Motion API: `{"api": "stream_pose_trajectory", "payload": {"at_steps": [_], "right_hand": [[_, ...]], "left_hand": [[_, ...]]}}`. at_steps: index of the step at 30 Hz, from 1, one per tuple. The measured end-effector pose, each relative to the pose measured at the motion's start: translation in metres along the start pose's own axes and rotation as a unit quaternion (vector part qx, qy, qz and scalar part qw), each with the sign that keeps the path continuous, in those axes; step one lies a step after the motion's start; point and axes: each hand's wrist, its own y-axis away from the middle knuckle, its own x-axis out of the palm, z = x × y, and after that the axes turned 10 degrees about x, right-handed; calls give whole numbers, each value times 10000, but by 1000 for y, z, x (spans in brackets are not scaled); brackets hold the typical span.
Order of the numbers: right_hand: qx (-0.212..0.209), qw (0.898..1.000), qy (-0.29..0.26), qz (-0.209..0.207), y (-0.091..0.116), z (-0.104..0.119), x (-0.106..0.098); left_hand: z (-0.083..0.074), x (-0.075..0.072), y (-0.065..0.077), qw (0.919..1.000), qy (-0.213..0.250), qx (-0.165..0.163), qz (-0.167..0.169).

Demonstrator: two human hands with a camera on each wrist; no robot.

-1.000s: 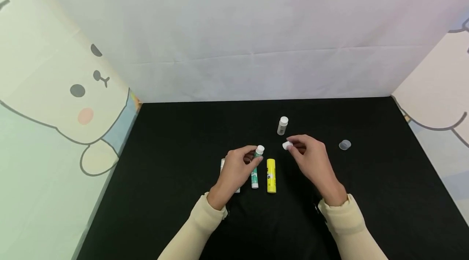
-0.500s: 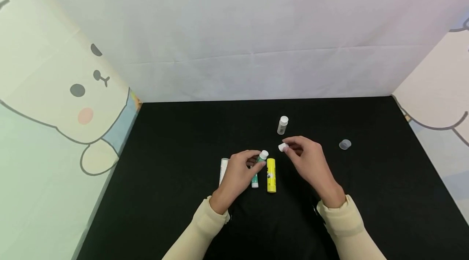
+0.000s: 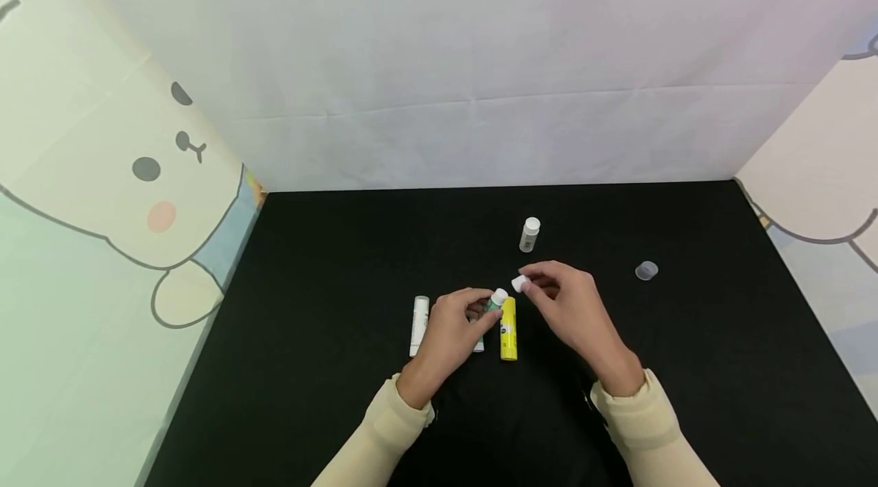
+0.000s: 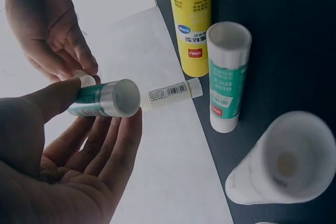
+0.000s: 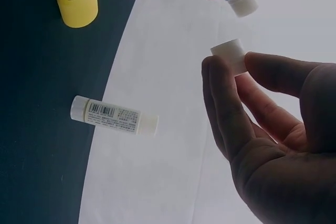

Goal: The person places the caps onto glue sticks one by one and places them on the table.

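Note:
In my left hand [image 3: 451,325], thumb and fingers hold a small glue stick with a green label [image 4: 97,99], tilted, its white end [image 5: 243,4] toward the other hand. My right hand [image 3: 568,302] pinches a white cap [image 5: 230,56] between thumb and fingertips. A short gap separates the cap from the held glue stick in the right wrist view. Below my left hand, partly hidden in the head view, is a second green-labelled glue stick [image 4: 229,77]. A yellow glue stick [image 3: 508,331] is just right of it, and a white glue stick [image 3: 419,323] lies to the left.
Farther back on the black table [image 3: 329,258] is a small white glue stick with a barcode label [image 3: 530,235]. A translucent cap [image 3: 646,270] sits off to the right. A pale cloth wall [image 3: 473,136] rises behind the table's back edge.
The left hand has moved right and slightly down with its glue stick, uncovering more of the white one. The right hand has moved left and down with the cap, narrowing the gap.

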Motion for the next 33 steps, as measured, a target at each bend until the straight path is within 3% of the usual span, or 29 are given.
{"api": "stream_pose_trajectory", "payload": {"at_steps": [33], "right_hand": [[-255,9986,-144,441,6,3,7]], "left_hand": [[2,5,4,9997,-18,-218,72]]}}
